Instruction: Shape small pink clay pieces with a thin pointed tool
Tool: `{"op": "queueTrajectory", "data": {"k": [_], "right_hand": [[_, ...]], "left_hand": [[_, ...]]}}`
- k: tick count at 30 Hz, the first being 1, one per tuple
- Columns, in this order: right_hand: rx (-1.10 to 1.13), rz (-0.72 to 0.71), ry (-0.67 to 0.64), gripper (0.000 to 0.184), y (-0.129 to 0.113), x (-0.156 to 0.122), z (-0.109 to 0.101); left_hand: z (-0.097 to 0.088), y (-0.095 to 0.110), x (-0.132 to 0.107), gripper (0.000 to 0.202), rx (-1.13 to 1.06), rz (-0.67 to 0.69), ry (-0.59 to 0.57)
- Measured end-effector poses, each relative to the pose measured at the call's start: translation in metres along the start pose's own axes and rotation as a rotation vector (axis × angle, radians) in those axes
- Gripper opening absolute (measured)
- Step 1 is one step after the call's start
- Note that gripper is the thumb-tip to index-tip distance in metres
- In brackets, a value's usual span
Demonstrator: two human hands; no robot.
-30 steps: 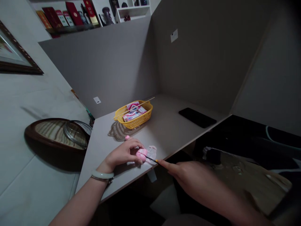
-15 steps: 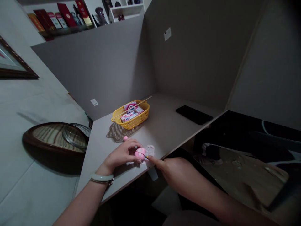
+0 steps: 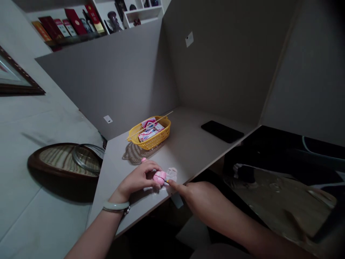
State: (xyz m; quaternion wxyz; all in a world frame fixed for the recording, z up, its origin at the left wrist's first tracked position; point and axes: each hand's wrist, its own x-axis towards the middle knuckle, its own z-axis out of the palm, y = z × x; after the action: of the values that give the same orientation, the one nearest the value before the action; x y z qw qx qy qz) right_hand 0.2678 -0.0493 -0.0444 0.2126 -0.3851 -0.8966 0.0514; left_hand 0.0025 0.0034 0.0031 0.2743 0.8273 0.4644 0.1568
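A rounded pink lump [image 3: 159,177], like soft modelling clay, is near the table's front edge with a dark line across it. The thumb and fingers of my left hand [image 3: 141,177] are closed round its left side. My right hand [image 3: 181,187] grips a thin tool [image 3: 166,181] with a dark tip and a bit of yellow, its index finger stretched along it. The tip touches the lump's right side. A crumpled clear wrapper [image 3: 171,174] lies just behind the tool. Beyond my left hand sits a smaller pink piece [image 3: 143,159], partly hidden by it.
A yellow basket [image 3: 157,139] holds pink and white packets, with a thin stick [image 3: 161,118] across its rim. To the right lies a flat black object [image 3: 222,131]. Grey panels [image 3: 126,79] wall the table's back and right. A brown oval stool [image 3: 40,165] stands left.
Both hands stay at the pink lump in nearly the same pose. The whole view has shifted slightly, and the tool's yellow part shows a little less.
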Motion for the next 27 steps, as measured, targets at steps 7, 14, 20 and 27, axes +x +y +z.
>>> {"op": "queueTrajectory", "data": {"k": [7,14,20,27], "right_hand": [[0.085,0.036,-0.152,0.083,0.007,-0.014,-0.02],[0.142,0.009,-0.109,0.064,0.004,0.003,-0.006],[0.101,0.032,-0.147,0.074,0.004,-0.005,-0.01],[0.104,-0.005,-0.073,0.068,0.003,0.002,-0.001]], "left_hand": [[0.002,0.0,0.001,0.036,-0.027,-0.019,-0.017],[0.002,0.001,0.0,0.038,-0.027,-0.034,0.004],[0.003,0.001,0.0,0.04,-0.01,-0.028,-0.006],[0.003,-0.004,-0.001,0.039,-0.011,0.001,-0.009]]}}
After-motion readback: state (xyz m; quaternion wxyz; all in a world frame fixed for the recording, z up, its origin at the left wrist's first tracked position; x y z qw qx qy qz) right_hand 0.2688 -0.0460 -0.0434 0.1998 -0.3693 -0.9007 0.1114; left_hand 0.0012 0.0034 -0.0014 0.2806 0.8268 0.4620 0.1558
